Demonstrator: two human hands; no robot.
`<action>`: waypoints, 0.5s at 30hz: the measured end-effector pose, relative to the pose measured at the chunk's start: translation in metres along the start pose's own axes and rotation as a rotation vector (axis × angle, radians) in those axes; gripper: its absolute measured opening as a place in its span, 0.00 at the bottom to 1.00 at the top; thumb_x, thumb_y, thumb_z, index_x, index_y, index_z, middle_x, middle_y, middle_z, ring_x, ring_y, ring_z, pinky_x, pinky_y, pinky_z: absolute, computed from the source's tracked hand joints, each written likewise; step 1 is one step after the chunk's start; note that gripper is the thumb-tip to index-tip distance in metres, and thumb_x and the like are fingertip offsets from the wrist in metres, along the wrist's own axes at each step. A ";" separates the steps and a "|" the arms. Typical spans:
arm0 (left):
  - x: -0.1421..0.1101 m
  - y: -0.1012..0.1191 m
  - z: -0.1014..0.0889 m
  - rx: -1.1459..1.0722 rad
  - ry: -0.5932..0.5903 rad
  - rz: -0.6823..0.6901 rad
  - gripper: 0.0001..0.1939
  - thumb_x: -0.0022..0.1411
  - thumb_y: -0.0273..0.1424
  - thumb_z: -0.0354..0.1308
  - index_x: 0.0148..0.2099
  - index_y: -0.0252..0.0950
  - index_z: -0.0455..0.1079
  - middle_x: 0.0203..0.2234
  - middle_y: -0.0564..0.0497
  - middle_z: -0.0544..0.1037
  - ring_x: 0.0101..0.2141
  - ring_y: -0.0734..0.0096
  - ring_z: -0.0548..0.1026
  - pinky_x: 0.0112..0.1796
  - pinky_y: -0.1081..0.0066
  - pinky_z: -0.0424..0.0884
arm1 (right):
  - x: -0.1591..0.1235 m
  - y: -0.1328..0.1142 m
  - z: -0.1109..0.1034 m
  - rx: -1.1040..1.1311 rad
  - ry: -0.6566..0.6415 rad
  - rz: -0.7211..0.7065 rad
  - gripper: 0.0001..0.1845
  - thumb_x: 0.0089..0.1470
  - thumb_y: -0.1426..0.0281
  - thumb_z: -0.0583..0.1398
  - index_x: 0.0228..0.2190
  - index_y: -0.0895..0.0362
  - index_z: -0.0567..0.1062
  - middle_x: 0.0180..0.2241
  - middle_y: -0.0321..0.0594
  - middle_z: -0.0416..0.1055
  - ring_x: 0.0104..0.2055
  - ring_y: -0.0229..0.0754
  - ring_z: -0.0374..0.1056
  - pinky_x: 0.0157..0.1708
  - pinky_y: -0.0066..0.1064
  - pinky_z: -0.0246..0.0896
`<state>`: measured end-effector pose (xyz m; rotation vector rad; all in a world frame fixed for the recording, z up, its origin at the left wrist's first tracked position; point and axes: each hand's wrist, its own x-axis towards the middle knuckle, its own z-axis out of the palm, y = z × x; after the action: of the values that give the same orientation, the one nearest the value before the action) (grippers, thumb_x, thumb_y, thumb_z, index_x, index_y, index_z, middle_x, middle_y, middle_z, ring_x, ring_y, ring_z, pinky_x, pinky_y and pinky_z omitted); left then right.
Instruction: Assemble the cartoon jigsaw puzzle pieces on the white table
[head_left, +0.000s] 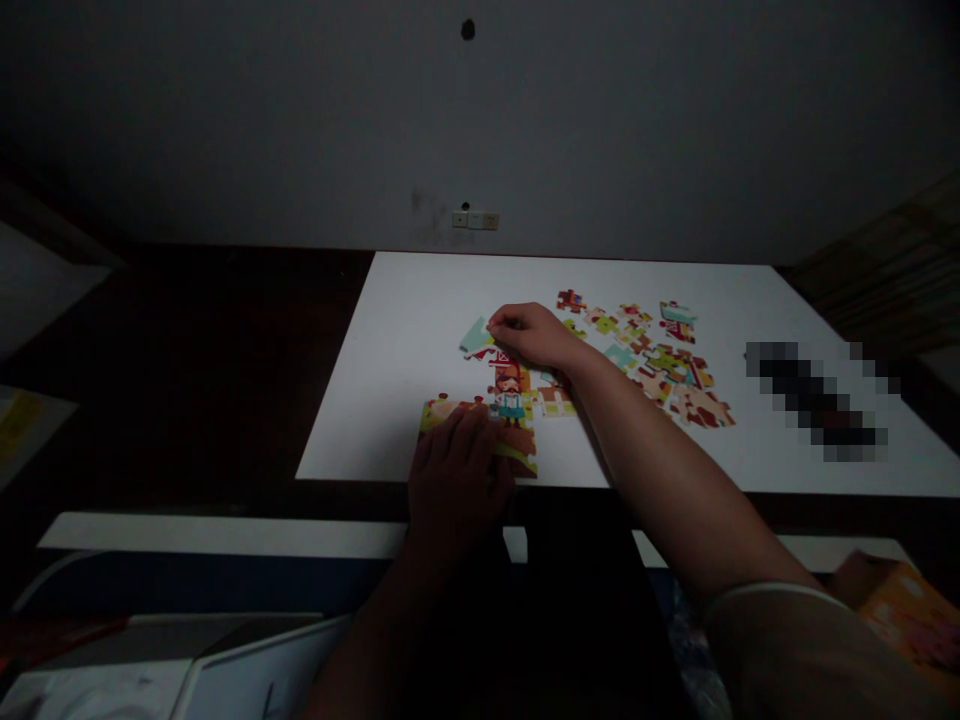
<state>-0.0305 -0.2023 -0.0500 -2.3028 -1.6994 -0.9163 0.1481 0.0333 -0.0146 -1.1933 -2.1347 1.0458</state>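
My left hand (456,455) lies palm down, fingers extended, on the lower left of a partly joined jigsaw puzzle (517,440) near the table's front edge. A farmer figure in a hat shows on the puzzle, right of those fingers. Above it, my right hand (529,335) has thumb and fingertips pinched on a pale green and red puzzle piece (474,338). This piece lies at or just over the top of the joined column; whether it is locked in, I cannot tell. Beside the joined part, some fence-pattern pieces (556,402) are partly covered by my right forearm.
Several loose puzzle pieces (664,360) are spread over the white table (390,330), right of my right hand. A pixelated dark object (814,395) lies farther right. Behind the table, a wall carries a socket panel (475,220). An orange box (911,610) is at lower right.
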 end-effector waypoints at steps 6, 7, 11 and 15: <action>0.000 0.000 0.000 -0.011 -0.001 -0.004 0.23 0.72 0.33 0.63 0.67 0.42 0.76 0.66 0.45 0.81 0.65 0.44 0.78 0.60 0.47 0.72 | -0.001 0.001 -0.006 -0.042 0.047 0.053 0.12 0.67 0.55 0.66 0.40 0.48 0.85 0.39 0.39 0.86 0.46 0.53 0.74 0.51 0.46 0.68; 0.000 0.000 0.000 -0.011 0.003 -0.004 0.23 0.72 0.33 0.63 0.67 0.41 0.76 0.66 0.45 0.81 0.65 0.44 0.78 0.60 0.47 0.72 | -0.001 0.002 -0.006 -0.051 0.039 0.050 0.12 0.67 0.55 0.66 0.40 0.47 0.85 0.39 0.39 0.86 0.47 0.53 0.74 0.52 0.46 0.68; -0.001 -0.001 0.002 -0.018 0.009 0.001 0.23 0.72 0.33 0.63 0.66 0.41 0.76 0.66 0.44 0.81 0.65 0.44 0.78 0.60 0.46 0.73 | 0.002 0.009 -0.005 -0.077 0.026 -0.003 0.11 0.66 0.58 0.65 0.39 0.49 0.86 0.40 0.40 0.86 0.44 0.52 0.77 0.50 0.45 0.70; 0.000 -0.001 0.002 -0.020 0.009 0.005 0.23 0.72 0.32 0.63 0.66 0.41 0.76 0.66 0.43 0.81 0.65 0.44 0.78 0.59 0.45 0.73 | 0.003 0.014 -0.008 -0.098 0.061 -0.033 0.09 0.65 0.64 0.64 0.38 0.51 0.86 0.41 0.42 0.86 0.44 0.53 0.79 0.49 0.44 0.71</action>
<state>-0.0309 -0.2011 -0.0522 -2.3112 -1.6884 -0.9456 0.1591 0.0439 -0.0210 -1.2149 -2.1717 0.8887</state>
